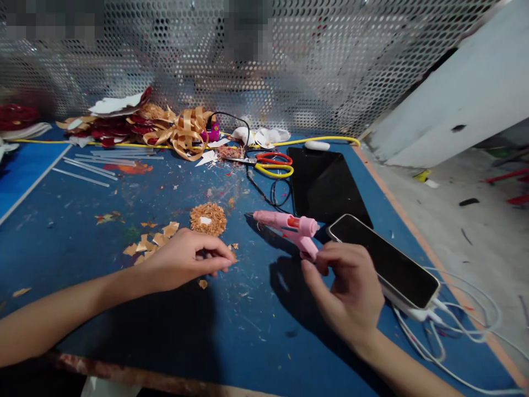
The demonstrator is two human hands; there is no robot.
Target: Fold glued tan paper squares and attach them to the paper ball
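My left hand (192, 256) hovers low over the blue table with thumb and fingers pinched together. A tiny brown scrap shows at its fingertips, but I cannot tell whether it is held. Just behind is a round rosette of brown curled shreds (215, 216) with a white patch on it. Tan cut pieces (155, 242) lie beside my left wrist. On the right, a pink hot glue gun (285, 222) points left. My right hand (347, 284) has curled fingers, thumb and forefinger closed at the lower end of the gun's handle.
Scissors (273, 164) and a black tablet (330, 184) lie behind the glue gun. A phone (386, 262) with white cables sits right. Clear glue sticks (103, 162) and tan ribbon (185, 132) lie at the back, before a perforated metal panel (330, 66).
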